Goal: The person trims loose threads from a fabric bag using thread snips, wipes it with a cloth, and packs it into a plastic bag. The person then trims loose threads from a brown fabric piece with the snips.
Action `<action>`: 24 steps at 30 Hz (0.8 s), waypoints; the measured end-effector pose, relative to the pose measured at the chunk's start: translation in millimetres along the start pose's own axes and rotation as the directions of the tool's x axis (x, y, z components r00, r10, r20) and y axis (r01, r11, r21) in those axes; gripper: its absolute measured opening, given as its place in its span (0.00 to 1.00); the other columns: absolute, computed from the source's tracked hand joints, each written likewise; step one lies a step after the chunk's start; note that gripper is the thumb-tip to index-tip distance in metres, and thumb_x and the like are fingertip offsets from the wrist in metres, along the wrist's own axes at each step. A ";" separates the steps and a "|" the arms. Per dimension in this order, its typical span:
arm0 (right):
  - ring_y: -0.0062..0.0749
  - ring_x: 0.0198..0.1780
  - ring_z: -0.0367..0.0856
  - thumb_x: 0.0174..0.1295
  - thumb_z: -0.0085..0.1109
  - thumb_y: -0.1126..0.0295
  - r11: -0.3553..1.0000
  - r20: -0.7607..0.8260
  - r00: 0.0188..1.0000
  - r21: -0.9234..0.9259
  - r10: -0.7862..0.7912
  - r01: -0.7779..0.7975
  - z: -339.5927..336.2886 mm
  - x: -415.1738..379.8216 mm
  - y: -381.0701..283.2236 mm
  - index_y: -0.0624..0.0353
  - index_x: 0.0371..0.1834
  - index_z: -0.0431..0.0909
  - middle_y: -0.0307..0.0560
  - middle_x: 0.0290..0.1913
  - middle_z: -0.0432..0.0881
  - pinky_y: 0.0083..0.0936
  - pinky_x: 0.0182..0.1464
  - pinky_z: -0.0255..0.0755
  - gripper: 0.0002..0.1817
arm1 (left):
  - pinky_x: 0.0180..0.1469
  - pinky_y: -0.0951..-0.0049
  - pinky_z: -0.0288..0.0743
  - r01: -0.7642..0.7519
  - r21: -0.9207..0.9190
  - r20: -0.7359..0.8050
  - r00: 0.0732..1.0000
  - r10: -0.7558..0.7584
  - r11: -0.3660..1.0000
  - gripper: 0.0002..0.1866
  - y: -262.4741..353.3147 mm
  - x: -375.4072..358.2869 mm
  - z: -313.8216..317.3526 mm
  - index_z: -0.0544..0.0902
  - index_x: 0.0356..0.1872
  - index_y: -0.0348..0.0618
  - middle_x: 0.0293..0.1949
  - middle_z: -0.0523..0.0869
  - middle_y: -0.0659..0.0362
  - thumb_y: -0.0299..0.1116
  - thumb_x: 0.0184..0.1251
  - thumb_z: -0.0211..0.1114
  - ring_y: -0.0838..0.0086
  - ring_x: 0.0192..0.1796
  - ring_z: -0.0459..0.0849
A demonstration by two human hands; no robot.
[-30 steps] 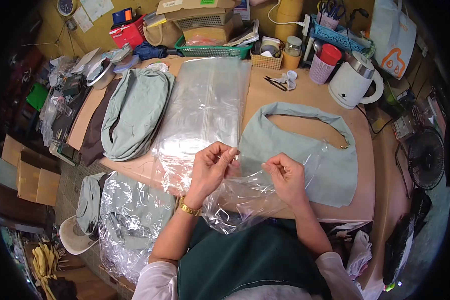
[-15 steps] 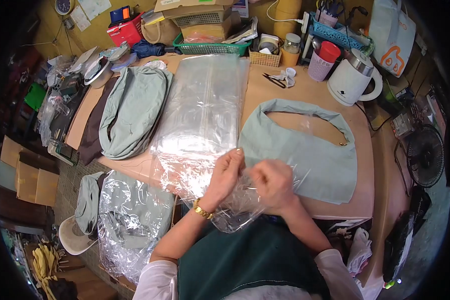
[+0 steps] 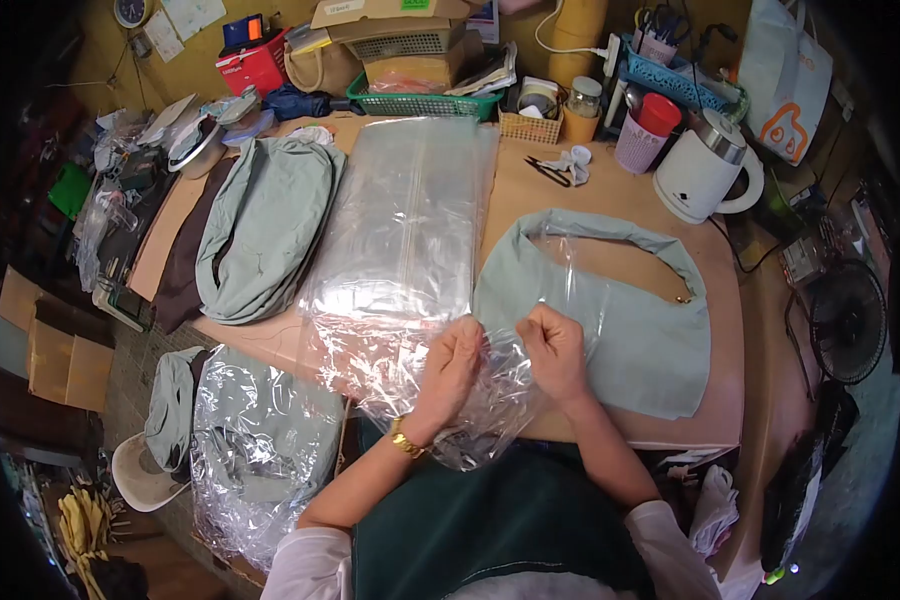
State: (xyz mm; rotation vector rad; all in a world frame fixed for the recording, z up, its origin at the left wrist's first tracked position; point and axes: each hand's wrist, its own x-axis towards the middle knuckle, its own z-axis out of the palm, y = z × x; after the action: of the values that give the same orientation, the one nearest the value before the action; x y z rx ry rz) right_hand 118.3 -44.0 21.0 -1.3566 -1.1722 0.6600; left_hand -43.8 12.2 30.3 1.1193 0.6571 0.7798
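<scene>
The left hand (image 3: 452, 368) and the right hand (image 3: 554, 348) are facing each other, and each grip is closing with thumb against bent fingers, seemingly on the rim of a clear plastic film (image 3: 495, 425). That film is hanging crumpled between the hands at the near edge of the worktop (image 3: 520, 190), its lower folds lying over the dark green apron (image 3: 510, 510), while its upper part is seemingly spreading across the grey-green fabric bag (image 3: 650, 350), which is lying flat on the right.

Good handling here is depending on light, even fingertip pressure, since thin film like this is probably clinging to itself and creasing easily. Ideally both hands are pinching one layer each and easing sideways at matching height, so the edge is parting without tearing (whether the layers are apart yet, the glare is hiding). The flat stack of film (image 3: 410, 210) is lying close by the left hand, so the wrist with its gold watch (image 3: 405, 438) is best clearing that slippery pile rather than dragging it.
</scene>
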 end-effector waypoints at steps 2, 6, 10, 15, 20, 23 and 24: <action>0.15 0.22 0.73 0.65 0.61 0.75 0.992 0.041 0.999 0.122 0.036 -0.041 -2.7 1.5 -9.1 0.61 0.27 0.76 0.39 0.19 0.76 0.22 0.24 0.64 0.09 | 0.32 0.86 0.69 -0.117 -0.029 -0.154 0.982 0.111 0.993 0.07 17.9 1.5 10.2 0.82 0.34 0.38 0.29 0.82 0.66 0.31 0.69 0.67 0.86 0.29 0.75; 0.11 0.25 0.70 0.68 0.60 0.76 0.991 0.014 0.999 0.126 0.048 -0.049 1.4 -1.7 -18.0 0.63 0.30 0.75 0.31 0.23 0.74 0.14 0.29 0.67 0.08 | 0.36 0.82 0.76 -0.158 -0.067 -0.176 0.974 0.144 0.985 0.08 15.8 5.6 1.3 0.84 0.37 0.32 0.34 0.88 0.58 0.27 0.65 0.71 0.82 0.35 0.83; 0.12 0.25 0.71 0.68 0.59 0.75 0.991 0.002 1.000 -0.133 -0.024 0.024 -1.9 -7.1 -23.9 0.64 0.32 0.76 0.35 0.26 0.78 0.13 0.29 0.66 0.06 | 0.35 0.81 0.75 -0.205 -0.008 -0.121 0.972 0.203 0.979 0.06 4.6 4.5 -3.9 0.83 0.35 0.35 0.34 0.88 0.57 0.27 0.66 0.70 0.83 0.32 0.81; 0.22 0.27 0.75 0.65 0.61 0.75 0.947 0.071 0.945 -0.022 -0.319 0.321 -3.9 -0.6 -24.3 0.64 0.31 0.80 0.41 0.26 0.81 0.19 0.33 0.68 0.05 | 0.28 0.85 0.69 -0.310 -0.053 -0.177 0.938 0.297 0.949 0.09 11.7 8.9 6.9 0.77 0.32 0.41 0.28 0.81 0.65 0.30 0.66 0.71 0.86 0.23 0.73; 0.27 0.28 0.77 0.61 0.64 0.75 0.943 -0.052 0.946 -0.115 -0.321 0.314 -10.1 -2.3 -32.0 0.63 0.30 0.81 0.42 0.25 0.81 0.24 0.36 0.70 0.04 | 0.32 0.84 0.69 -0.027 0.033 0.146 0.989 0.022 0.999 0.09 35.3 -4.3 5.1 0.79 0.36 0.40 0.27 0.77 0.67 0.28 0.63 0.72 0.87 0.27 0.72; 0.26 0.28 0.78 0.60 0.66 0.76 0.957 -0.115 0.956 -0.134 -0.271 0.256 -8.2 -8.9 -32.2 0.61 0.31 0.82 0.42 0.23 0.81 0.25 0.35 0.70 0.02 | 0.37 0.82 0.72 -0.088 0.353 0.198 0.980 0.018 0.931 0.10 40.9 -0.8 -0.3 0.79 0.40 0.38 0.33 0.80 0.64 0.25 0.61 0.72 0.86 0.32 0.75; 0.24 0.28 0.78 0.59 0.66 0.77 0.985 -0.133 0.978 -0.088 -0.161 0.150 -7.6 -11.2 -31.6 0.61 0.32 0.83 0.42 0.23 0.81 0.23 0.34 0.71 0.01 | 0.40 0.81 0.74 -0.185 0.494 0.230 0.970 0.077 0.850 0.13 38.8 1.9 -4.4 0.80 0.44 0.37 0.36 0.82 0.63 0.24 0.60 0.72 0.86 0.35 0.77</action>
State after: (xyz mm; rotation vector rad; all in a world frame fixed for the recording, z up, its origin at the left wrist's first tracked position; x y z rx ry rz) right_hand 113.4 -62.4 49.7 -1.3383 -1.1864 0.4042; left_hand -54.4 25.1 65.7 1.7274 0.6361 0.6049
